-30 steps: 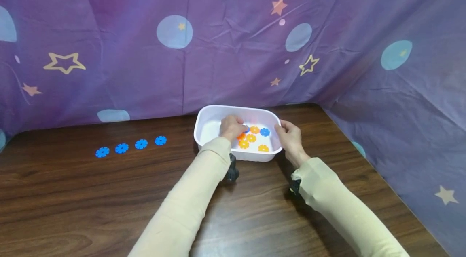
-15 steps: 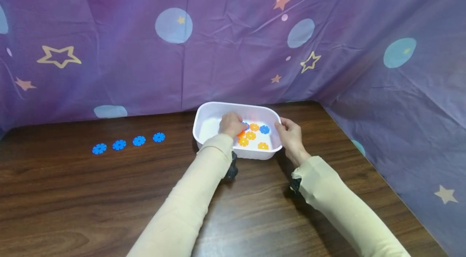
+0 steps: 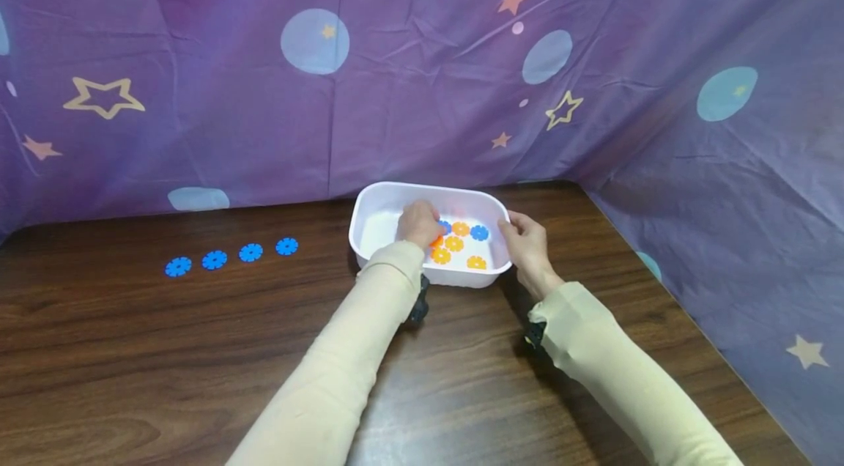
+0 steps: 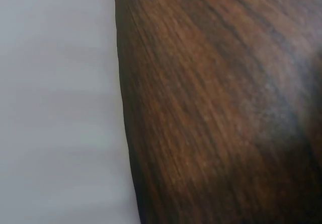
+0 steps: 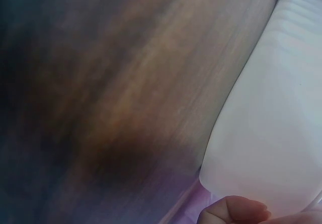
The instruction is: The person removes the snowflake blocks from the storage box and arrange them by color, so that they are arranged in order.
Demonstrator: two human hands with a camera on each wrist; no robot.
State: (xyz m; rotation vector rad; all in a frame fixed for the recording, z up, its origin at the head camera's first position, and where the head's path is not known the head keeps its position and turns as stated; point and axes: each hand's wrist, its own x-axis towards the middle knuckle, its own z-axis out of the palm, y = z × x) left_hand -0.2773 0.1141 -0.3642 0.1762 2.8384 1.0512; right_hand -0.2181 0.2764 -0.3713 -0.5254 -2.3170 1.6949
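Discs: four blue on surface at your ten o'clock; two blue, five orange visible in white tray at twelve. Your right hand grips its three-o'clock rim; left hand inside, can't tell if holding.

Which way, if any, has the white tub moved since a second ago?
No. The white tub shows no visible shift against the far right corner of the table.
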